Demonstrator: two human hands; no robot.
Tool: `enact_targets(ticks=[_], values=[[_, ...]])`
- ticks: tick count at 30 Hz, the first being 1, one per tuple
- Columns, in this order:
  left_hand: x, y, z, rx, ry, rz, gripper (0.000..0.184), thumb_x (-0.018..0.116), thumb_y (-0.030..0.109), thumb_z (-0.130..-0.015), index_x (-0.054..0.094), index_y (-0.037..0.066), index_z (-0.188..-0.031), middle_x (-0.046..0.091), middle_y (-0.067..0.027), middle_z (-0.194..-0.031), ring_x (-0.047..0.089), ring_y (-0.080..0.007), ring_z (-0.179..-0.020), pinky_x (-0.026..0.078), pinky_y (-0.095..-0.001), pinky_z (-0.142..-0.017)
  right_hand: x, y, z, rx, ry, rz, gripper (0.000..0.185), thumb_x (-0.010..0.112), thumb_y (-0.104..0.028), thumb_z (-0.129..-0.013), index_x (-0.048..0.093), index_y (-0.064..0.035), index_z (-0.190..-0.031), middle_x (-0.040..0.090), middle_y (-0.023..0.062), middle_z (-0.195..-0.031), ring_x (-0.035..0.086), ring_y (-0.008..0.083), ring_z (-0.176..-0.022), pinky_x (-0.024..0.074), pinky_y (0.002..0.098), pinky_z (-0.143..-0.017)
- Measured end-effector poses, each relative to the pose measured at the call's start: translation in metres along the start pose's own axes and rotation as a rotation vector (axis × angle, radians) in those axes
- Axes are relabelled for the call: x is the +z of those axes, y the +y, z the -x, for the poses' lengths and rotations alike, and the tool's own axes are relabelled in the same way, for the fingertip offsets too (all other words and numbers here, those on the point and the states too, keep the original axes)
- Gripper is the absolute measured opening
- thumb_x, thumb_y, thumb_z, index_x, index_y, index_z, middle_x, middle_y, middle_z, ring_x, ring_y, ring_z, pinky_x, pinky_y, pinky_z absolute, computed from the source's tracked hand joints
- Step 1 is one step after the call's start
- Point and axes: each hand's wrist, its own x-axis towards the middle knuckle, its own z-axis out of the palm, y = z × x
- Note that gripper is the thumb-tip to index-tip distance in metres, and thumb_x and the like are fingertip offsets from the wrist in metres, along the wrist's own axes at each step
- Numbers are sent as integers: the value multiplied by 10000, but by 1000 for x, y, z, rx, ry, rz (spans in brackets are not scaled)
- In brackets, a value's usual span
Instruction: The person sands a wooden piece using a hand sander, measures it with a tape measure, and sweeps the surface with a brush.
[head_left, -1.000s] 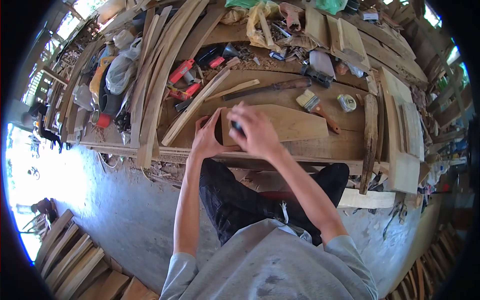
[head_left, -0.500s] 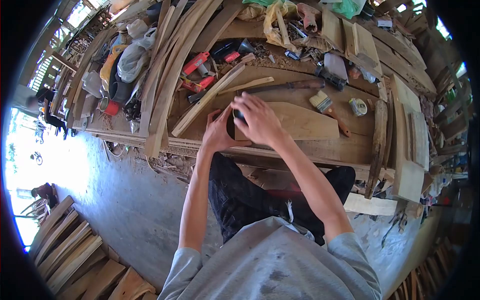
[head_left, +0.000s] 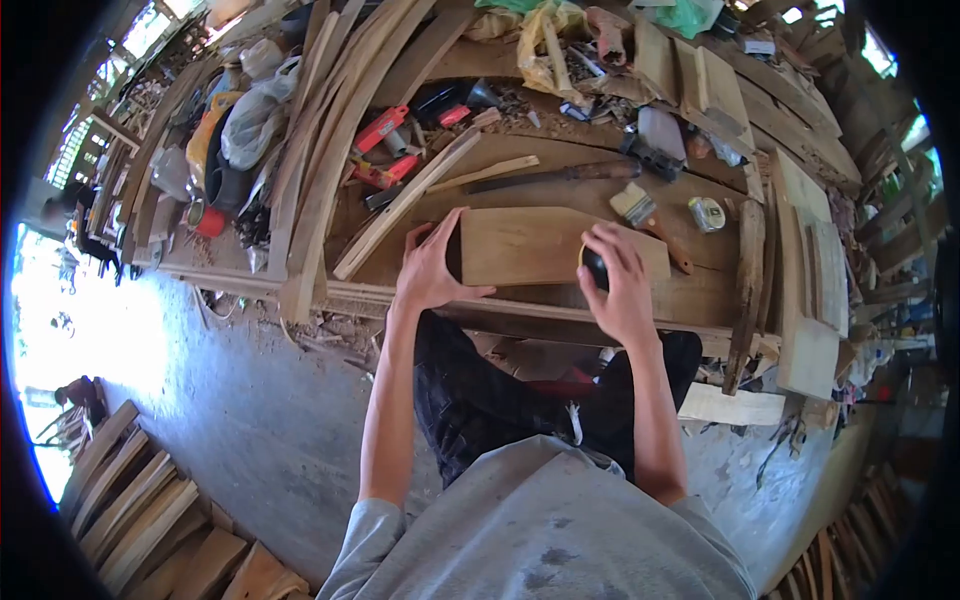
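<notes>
A flat, pale wooden board (head_left: 520, 247) with a tapered right end lies on the workbench. My left hand (head_left: 430, 268) is at its left end, thumb along the near edge and fingers toward the far corner, gripping it. My right hand (head_left: 622, 285) is curled round a dark round object (head_left: 594, 268) with a yellowish rim, over the right part of the board. A paintbrush (head_left: 650, 225) with a wooden handle lies just behind the board's right end. Behind the board rests a long tool with a brown handle (head_left: 600, 171).
A tape measure (head_left: 706, 214) sits at the right, near a rough upright stick (head_left: 746, 290). Red-handled tools (head_left: 383, 130), long wood strips (head_left: 340, 130) and plastic bags (head_left: 252, 130) crowd the left. The bench's front edge (head_left: 540, 312) runs before my knees.
My right hand has moved right along the board with the dark object, from beside my left hand toward the tapered end. My left hand stays at the left end.
</notes>
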Motion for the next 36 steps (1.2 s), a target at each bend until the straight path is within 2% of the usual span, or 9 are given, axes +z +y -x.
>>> enact_targets(ticks=[2, 9, 17, 19, 22, 26, 30, 32, 36], values=[[-1, 1, -9, 48, 32, 8, 1378, 994, 620, -553, 399, 85, -1674, 641, -172, -1562, 602, -331, -1445, 299, -504, -1300, -17, 7, 5, -52, -87, -48, 410, 739, -174, -994, 676, -105, -1394, 650, 137, -1487, 554, 397, -1477, 440, 520, -1224], [-3, 5, -7, 29, 33, -21, 1360, 1024, 563, -554, 396, 120, -1676, 687, -164, -1497, 615, -350, -1422, 300, -512, -1300, -21, 40, 4, 108, 204, 166, 425, 753, -141, -947, 671, -78, -1359, 673, 154, -1414, 575, 423, -1421, 455, 551, -1181], [6, -3, -6, -22, 7, -15, 1340, 1037, 436, -563, 375, 157, -1694, 731, -166, -1433, 629, -351, -1416, 309, -502, -1288, 80, -94, -9, -220, -72, -240, 431, 763, -230, -953, 673, -86, -1349, 647, 139, -1457, 558, 358, -1472, 437, 524, -1238], [6, -7, -8, -95, -49, 1, 1359, 1027, 373, -552, 352, 144, -1709, 724, -168, -1448, 623, -347, -1426, 303, -503, -1295, 86, -100, -14, -214, -93, -254, 436, 765, -238, -955, 671, -85, -1353, 646, 139, -1466, 552, 350, -1483, 436, 515, -1242], [2, -3, -3, 0, 10, -25, 1383, 1034, 400, -553, 338, 137, -1718, 708, -169, -1472, 623, -342, -1421, 305, -506, -1297, 71, -86, -21, -215, -99, -256, 468, 782, -266, -948, 665, -84, -1362, 653, 146, -1467, 569, 345, -1465, 449, 494, -1234], [-1, 7, -4, -30, 15, -94, 1401, 1052, 468, -547, 350, 137, -1714, 686, -162, -1503, 605, -344, -1433, 314, -505, -1293, 24, -31, -15, 98, 77, -218, 440, 835, -237, -893, 652, -57, -1250, 706, 159, -1335, 668, 383, -1299, 503, 492, -1135], [-5, 12, -5, -65, -2, -17, 1385, 1054, 478, -541, 375, 139, -1699, 683, -158, -1506, 601, -353, -1436, 313, -508, -1291, -2, 29, 0, 161, 423, 154, 395, 831, -209, -929, 645, -61, -1244, 725, 172, -1291, 676, 410, -1258, 512, 521, -1086], [-5, 12, -5, -47, 1, -18, 1371, 1054, 483, -545, 384, 143, -1691, 692, -153, -1495, 605, -347, -1434, 310, -513, -1290, 8, 26, 0, 177, 401, 152, 368, 826, -200, -943, 643, -64, -1231, 707, 173, -1323, 663, 426, -1269, 490, 536, -1115], [0, 4, -4, -26, 16, -49, 1365, 1046, 433, -546, 372, 151, -1700, 701, -152, -1480, 617, -330, -1424, 305, -516, -1292, 49, -60, -17, 4, 56, -124, 385, 827, -251, -938, 635, -77, -1223, 643, 178, -1405, 586, 413, -1388, 459, 540, -1179]])
